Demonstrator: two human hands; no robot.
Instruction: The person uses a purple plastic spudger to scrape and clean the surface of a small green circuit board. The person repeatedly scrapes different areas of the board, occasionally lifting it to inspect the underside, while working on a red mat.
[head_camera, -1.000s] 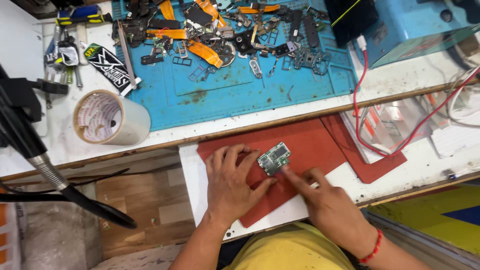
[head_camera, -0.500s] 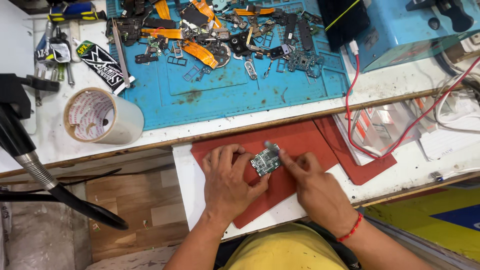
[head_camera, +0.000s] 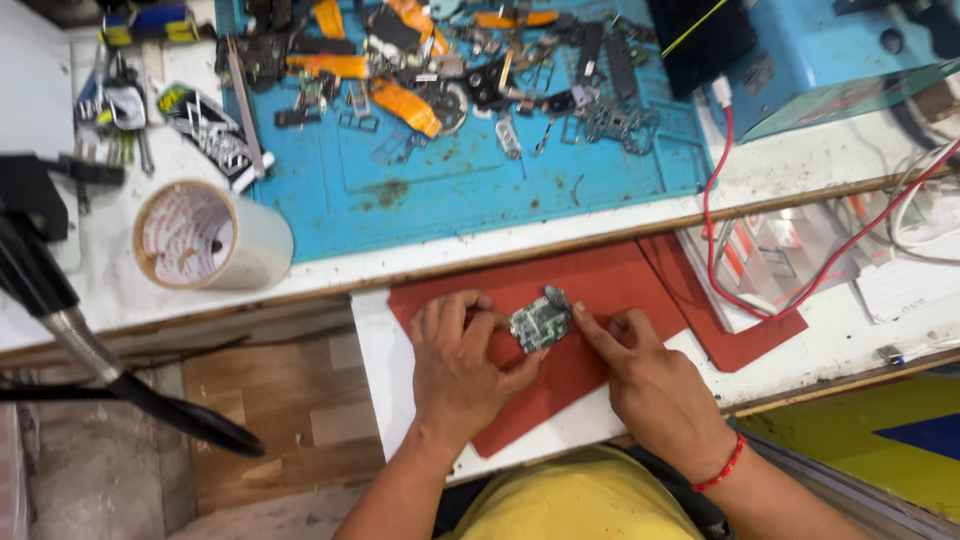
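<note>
A small green circuit board (head_camera: 540, 324) lies on a red mat (head_camera: 600, 290) on a white pull-out shelf. My left hand (head_camera: 460, 365) grips the board's left and lower edges between fingers and thumb. My right hand (head_camera: 650, 385) touches the board's right edge with its index fingertip, the other fingers curled; a red string is around that wrist.
A blue work mat (head_camera: 450, 180) on the bench above holds several loose phone parts and orange flex cables. A roll of clear tape (head_camera: 205, 238) sits at left, a black lamp arm (head_camera: 60, 320) beside it. Red wires (head_camera: 715, 230) run down at right past a blue box (head_camera: 830, 60).
The view has shifted slightly. Both hands stay on the board, which has tilted a little; the right fingertip has moved to its right edge.
</note>
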